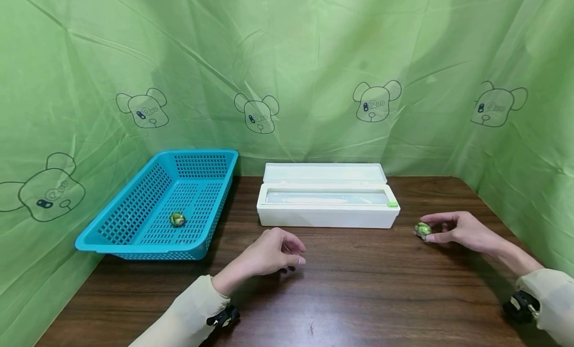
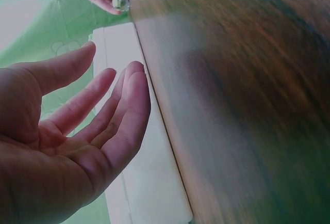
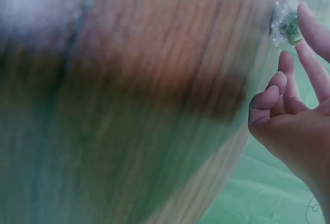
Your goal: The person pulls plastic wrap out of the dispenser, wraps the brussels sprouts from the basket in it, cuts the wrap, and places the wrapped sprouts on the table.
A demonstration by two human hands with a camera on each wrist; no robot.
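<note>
At the right side of the table, my right hand (image 1: pixel 464 231) pinches a small green Brussels sprout (image 1: pixel 422 230) between thumb and fingertips. Crinkled clear plastic wrap (image 3: pixel 279 25) surrounds that sprout in the right wrist view. My left hand (image 1: pixel 273 252) hovers over the table in front of the white box, its fingers loosely bent and holding nothing. Another Brussels sprout (image 1: pixel 177 219) lies in the blue basket (image 1: pixel 202 250) on the left. The white cling film box (image 1: pixel 327 219) has its lid (image 1: pixel 325 173) raised, showing clear film (image 1: pixel 323 198) inside.
A green slider (image 1: pixel 392 204) sits at the right end of the box. Green cloth (image 1: pixel 309 63) with bear drawings hangs behind and at both sides of the brown wooden table (image 1: pixel 358 287). Each sleeve carries a black wrist device (image 1: pixel 223 317).
</note>
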